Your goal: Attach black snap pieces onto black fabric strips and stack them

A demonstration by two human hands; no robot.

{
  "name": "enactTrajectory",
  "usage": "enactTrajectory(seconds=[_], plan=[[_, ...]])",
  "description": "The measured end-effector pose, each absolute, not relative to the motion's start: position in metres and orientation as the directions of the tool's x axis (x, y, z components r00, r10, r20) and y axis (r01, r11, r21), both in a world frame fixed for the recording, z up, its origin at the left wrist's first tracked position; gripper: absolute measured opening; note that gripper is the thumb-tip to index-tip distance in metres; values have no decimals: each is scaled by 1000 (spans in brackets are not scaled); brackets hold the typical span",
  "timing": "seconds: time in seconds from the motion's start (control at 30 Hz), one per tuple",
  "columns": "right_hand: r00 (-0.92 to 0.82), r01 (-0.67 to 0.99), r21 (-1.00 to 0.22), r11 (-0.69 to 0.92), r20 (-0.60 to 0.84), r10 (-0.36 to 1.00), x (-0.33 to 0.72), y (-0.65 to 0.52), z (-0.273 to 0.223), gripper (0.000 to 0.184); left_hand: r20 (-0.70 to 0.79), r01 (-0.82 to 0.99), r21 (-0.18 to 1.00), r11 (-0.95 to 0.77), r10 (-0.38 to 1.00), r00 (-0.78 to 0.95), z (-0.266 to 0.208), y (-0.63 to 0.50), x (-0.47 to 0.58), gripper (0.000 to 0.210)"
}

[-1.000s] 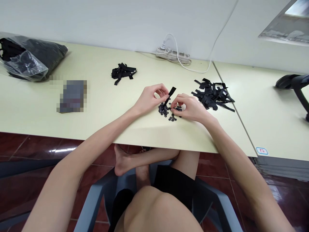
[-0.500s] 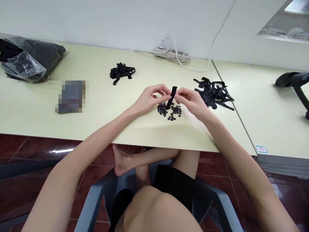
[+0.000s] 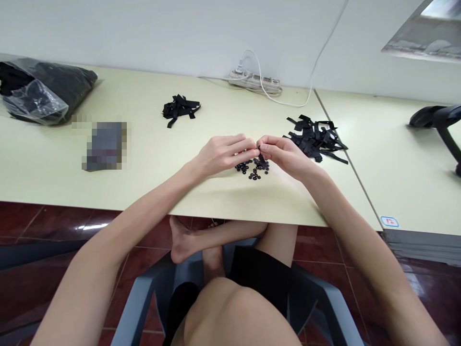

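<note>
A short black fabric strip [image 3: 262, 159] hangs from the fingertips of both hands, just over the table. My right hand [image 3: 286, 154] is closed, pinching the strip between thumb and fingers. My left hand [image 3: 226, 153] meets it from the other side, its fingertips pressed together at the strip's upper end, which the fingers mostly cover. Below them lie several small black rings [image 3: 254, 176] with holes in the middle, partly hidden by my left hand and the strip.
A pile of black strips [image 3: 313, 139] lies to the right, and a smaller pile [image 3: 180, 108] to the left. At the back are a power strip [image 3: 254, 81] and white cable. A plastic bag [image 3: 46, 91], a blurred dark object [image 3: 106, 146] and a black stand [image 3: 437, 120] also occupy the tables.
The strip stood upright and long between my fingertips; now it looks folded or bent, with only a short end hanging down. My left hand has turned more palm-down, its fingers extended over the strip.
</note>
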State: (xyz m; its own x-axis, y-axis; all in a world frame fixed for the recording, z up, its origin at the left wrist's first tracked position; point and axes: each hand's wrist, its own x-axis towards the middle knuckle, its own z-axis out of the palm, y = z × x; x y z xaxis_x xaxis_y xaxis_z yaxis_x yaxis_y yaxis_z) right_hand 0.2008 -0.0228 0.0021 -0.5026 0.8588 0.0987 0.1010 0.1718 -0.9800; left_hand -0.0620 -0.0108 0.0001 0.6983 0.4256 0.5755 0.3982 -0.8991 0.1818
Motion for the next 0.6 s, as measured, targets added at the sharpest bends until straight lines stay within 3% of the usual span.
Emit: enactTrajectory(seconds=[0.2,0.43,0.6], plan=[[-531,26,-999,41,21,847,197,-26,6,40,595,424,184,-887,444,670,0,-9,-63,51],[-489,55,-989,139,95,867,191,-26,2,44,618,478,223,-849,503,604,-2,-7,-60,48],[-444,59,-972,228,179,878,191,-24,-4,42,624,484,325,-813,569,536,-5,-10,-55,39]])
